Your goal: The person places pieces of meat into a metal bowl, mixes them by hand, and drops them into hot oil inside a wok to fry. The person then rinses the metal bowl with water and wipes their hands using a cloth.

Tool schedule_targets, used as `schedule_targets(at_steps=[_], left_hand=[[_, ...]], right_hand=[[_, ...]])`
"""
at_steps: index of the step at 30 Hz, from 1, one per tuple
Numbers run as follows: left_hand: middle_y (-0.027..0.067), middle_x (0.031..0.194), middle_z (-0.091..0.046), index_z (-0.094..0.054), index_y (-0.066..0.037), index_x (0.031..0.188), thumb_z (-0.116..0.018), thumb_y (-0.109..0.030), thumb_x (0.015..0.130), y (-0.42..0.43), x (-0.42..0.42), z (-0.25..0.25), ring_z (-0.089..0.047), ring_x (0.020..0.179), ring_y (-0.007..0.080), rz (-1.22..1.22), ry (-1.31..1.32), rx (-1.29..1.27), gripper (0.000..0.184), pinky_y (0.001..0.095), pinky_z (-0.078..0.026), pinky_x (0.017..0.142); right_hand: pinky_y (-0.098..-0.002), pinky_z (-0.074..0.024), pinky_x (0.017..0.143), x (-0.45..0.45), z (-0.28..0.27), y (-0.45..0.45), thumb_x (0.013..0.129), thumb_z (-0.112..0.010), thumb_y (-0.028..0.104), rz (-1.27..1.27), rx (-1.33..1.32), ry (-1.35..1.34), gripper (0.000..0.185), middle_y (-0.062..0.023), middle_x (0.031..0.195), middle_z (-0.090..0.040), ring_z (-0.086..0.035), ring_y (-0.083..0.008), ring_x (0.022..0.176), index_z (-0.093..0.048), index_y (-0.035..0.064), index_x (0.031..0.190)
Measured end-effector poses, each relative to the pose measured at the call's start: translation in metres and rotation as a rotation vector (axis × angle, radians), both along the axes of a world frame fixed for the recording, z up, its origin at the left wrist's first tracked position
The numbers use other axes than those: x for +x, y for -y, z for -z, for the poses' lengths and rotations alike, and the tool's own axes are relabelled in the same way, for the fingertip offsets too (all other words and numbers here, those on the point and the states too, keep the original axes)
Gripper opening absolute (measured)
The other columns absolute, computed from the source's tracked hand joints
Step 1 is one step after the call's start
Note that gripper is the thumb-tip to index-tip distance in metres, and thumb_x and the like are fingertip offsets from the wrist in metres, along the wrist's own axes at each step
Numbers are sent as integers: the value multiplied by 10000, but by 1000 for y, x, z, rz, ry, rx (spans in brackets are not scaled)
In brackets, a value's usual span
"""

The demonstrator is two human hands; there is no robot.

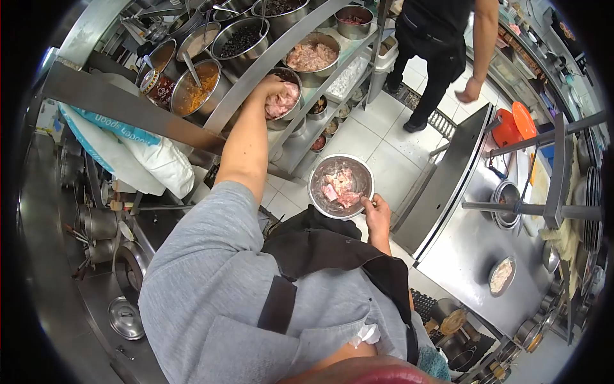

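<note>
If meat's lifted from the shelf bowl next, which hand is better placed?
Likely the left hand: it's in the shelf bowl, at the meat. The right hand is away from the shelf, occupied gripping the other bowl by its rim.

Toward 11 o'clock, your left hand (272,86) is inside a pot (298,105) of raw meat (283,102) — near the centre, your right hand (377,214) grips a metal bowl (318,174) by its rim. At 4 o'clock, a small dish (511,276) sits on the table (454,256).
</note>
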State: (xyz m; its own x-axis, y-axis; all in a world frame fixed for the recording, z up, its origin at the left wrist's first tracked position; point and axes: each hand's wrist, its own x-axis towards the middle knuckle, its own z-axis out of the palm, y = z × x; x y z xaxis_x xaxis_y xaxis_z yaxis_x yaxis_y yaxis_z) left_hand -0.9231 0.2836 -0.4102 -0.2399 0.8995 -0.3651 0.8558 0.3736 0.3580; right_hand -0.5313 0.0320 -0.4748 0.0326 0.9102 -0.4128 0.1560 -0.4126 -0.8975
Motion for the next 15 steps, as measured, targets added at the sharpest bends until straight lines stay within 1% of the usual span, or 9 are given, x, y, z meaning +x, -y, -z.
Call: schedule_targets(at_steps=[1, 2, 4, 6, 8, 9, 10, 12, 15], left_hand=[[194, 1079, -639, -646, -57, 1067, -674, -163, 579, -9, -8, 42, -590, 1069, 304, -53, -139, 210, 501, 416, -467, 866], [194, 1079, -639, -646, -57, 1067, -674, -163, 579, -13, 0, 35, -590, 1069, 304, -45, -141, 209, 501, 416, -467, 866], [214, 1089, -626, -616, -17, 1076, -666, -136, 582, -27, 23, 18, -596, 1057, 295, 40, -34, -446, 510, 417, -472, 838], [203, 1110, -620, -605, -59, 1096, -636, -153, 649, -14, 38, 12, -606, 1036, 309, 146, -150, -386, 458, 415, -476, 822], [167, 1084, -634, -618, -115, 1064, -572, -192, 759, -1, 44, 13, -612, 998, 331, 136, -300, 59, 319, 428, -476, 813], [138, 1089, -632, -617, -156, 1058, -507, -245, 834, 0, 46, 6, -600, 1011, 336, 133, -259, -79, 265, 431, -476, 844], [138, 1089, -632, -617, -156, 1058, -507, -245, 834, 5, 51, 3, -600, 1011, 336, 136, -252, -84, 265, 431, -476, 844], [120, 1097, -642, -614, -151, 1120, -538, -268, 827, 12, 57, 3, -628, 975, 324, 26, -180, -19, 325, 424, -504, 835], [117, 1032, -660, -647, -159, 1047, -538, -280, 841, 14, 46, 19, -658, 880, 283, 23, -225, 76, 262, 371, -526, 775]], right_hand=[[-271, -371, 538, 3, -1, 2, 798, -624, 178, 4, 6, 0, 187, -7, 595, -531, -472, -97, 561, -578, 16, 716], [-271, -369, 535, 6, -4, 5, 796, -624, 180, 10, 9, 2, 192, -9, 588, -524, -471, -100, 558, -572, 17, 707], [-266, -358, 523, 13, -5, 10, 793, -625, 181, 34, 5, -19, 193, 2, 590, -520, -458, -90, 552, -574, 17, 704], [-281, -369, 494, 24, 6, 17, 791, -630, 204, 34, 66, 16, 215, -31, 593, -541, -472, -110, 537, -594, 0, 734], [-279, -359, 499, 32, 6, 23, 791, -630, 207, 50, 66, 33, 213, -25, 600, -536, -459, -102, 551, -606, -1, 751], [-262, -346, 504, 36, 7, 26, 788, -635, 187, 74, 48, 2, 185, 0, 599, -528, -448, -84, 550, -615, 6, 756], [-244, -333, 509, 40, 8, 31, 786, -640, 168, 98, 26, -28, 157, 26, 599, -520, -437, -66, 549, -625, 13, 762], [-243, -335, 507, 49, 14, 37, 784, -642, 165, 83, 12, 38, 155, 25, 600, -524, -440, -67, 546, -627, 12, 761], [-245, -341, 506, 58, 21, 37, 785, -641, 162, 63, 1, 86, 154, 21, 602, -531, -447, -72, 541, -620, 13, 748]])
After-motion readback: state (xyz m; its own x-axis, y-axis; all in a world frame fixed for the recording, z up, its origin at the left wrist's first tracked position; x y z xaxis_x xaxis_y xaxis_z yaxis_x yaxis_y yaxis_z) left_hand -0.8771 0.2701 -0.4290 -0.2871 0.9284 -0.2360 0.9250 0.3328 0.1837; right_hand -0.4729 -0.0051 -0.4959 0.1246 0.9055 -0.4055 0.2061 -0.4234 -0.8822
